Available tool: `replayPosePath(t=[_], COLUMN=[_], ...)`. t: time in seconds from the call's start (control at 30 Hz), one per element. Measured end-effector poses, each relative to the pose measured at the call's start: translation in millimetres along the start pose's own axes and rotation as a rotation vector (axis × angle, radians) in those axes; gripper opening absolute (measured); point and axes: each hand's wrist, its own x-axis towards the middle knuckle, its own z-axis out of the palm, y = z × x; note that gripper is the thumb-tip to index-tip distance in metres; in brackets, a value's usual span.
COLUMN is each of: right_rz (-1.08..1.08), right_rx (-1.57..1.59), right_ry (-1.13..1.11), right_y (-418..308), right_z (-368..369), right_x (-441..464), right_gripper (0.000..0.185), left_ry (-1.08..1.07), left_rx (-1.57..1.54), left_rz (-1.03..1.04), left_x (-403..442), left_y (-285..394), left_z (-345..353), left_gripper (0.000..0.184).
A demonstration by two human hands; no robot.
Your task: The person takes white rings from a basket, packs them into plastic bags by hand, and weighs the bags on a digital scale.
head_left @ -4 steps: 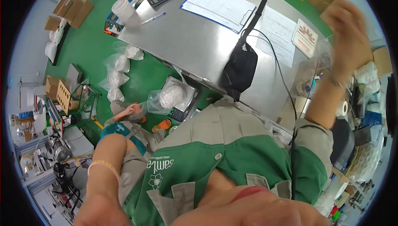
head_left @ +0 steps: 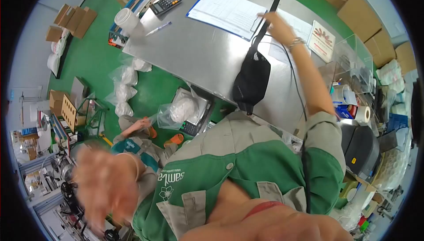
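Note:
My right hand point(head_left: 279, 28) reaches over the metal table, above the black strap and beside the metal clip of a blue clipboard point(head_left: 223, 13) that holds a printed sheet. At least one finger stretches towards the clip; whether it touches is unclear. The strap runs to a black pouch point(head_left: 252, 82) near the table's front edge. My left hand point(head_left: 106, 185) is raised at the lower left, away from the table and smeared by motion; nothing can be made out in it. A printed sheet point(head_left: 300, 29) lies partly beneath my right forearm, beside a white card point(head_left: 321, 41).
A calculator point(head_left: 166, 3), pen point(head_left: 158, 28) and white tub point(head_left: 126, 18) stand at the table's left. Below, a co-worker's hand point(head_left: 142, 124) is beside a bag of white material point(head_left: 183, 110) on a scale point(head_left: 205, 104). A black cable point(head_left: 295, 71) crosses the table.
My right hand has come down and left from the raised position at the right to the clipboard's clip and strap. My left hand has swung up into view at the lower left.

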Motion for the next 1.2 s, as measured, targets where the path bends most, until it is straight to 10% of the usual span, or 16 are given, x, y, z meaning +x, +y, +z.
replayPosePath(t=[0.07,0.13,0.3,0.4,0.57,0.9,1.2], right_rz=[0.076,0.115,-0.087,-0.257,-0.315,-0.237,0.092], right_rx=[-0.286,-0.503,-0.283,-0.071,-0.298,-0.049,0.110], right_ry=[-0.173,-0.257,0.141,0.435,0.564,0.578,0.146], right_y=[28,30,22,-16,-126,-323,-352], right_z=[66,85,63,24,-66,-97,18], right_x=[5,0,-1,-5,-60,-190,-332], right_gripper=[0.053,0.037,0.005,0.020,0.027,0.005,0.014], left_ry=[-0.672,-0.805,-0.731,-0.637,-0.676,-0.729,-1.370], left_rx=[0.153,0.208,0.155,0.074,-0.028,0.013,-0.478], left_rz=[-0.686,-0.875,-1.325,-1.473,-1.458,-0.604,-1.097], left_x=[-24,-63,-142,-178,-184,-98,-164], left_y=[-7,-18,2,19,41,76,162], left_z=[-14,-8,-32,-48,-61,-21,-47], left_gripper=[0.034,0.024,0.025,0.024,0.027,0.075,0.019])
